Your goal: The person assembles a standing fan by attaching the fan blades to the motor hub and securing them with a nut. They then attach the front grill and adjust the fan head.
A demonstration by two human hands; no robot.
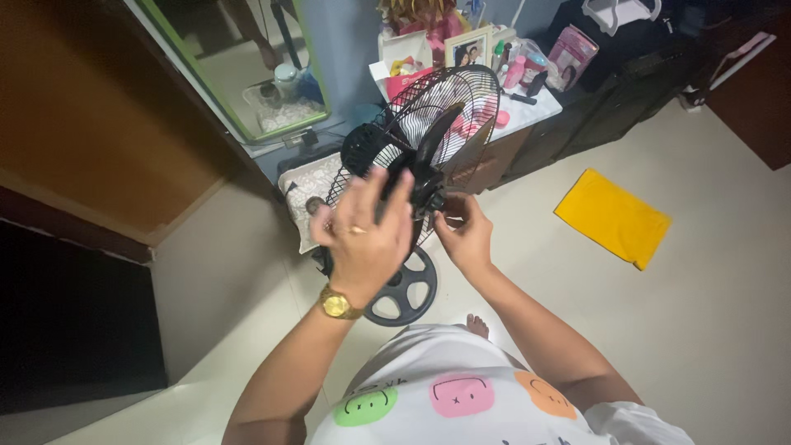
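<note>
Nearest me, the left hand (367,235) is spread flat with its fingers splayed, pressed against the black fan blade (435,142) as if to keep it from turning, a gold watch (338,305) on its wrist. Just to its right, the right hand (465,235) is pinched shut around the small black hub cap (434,200) at the blade's centre, fingertips closed on it in what looks like a twisting grip. Both hands work at the front of a black standing fan (367,148), whose front guard seems to be off, only the rear wire grille (461,99) curving behind the blade. Below the hands the fan's round spoked base (408,292) sits on the pale floor. Off to the right of the right hand a yellow cloth (614,216) lies flat. Beyond the fan, a low cabinet top (535,107) is crowded with pink bottles, boxes and a framed picture; a white box (395,74) there holds small colourful items I cannot make out.
</note>
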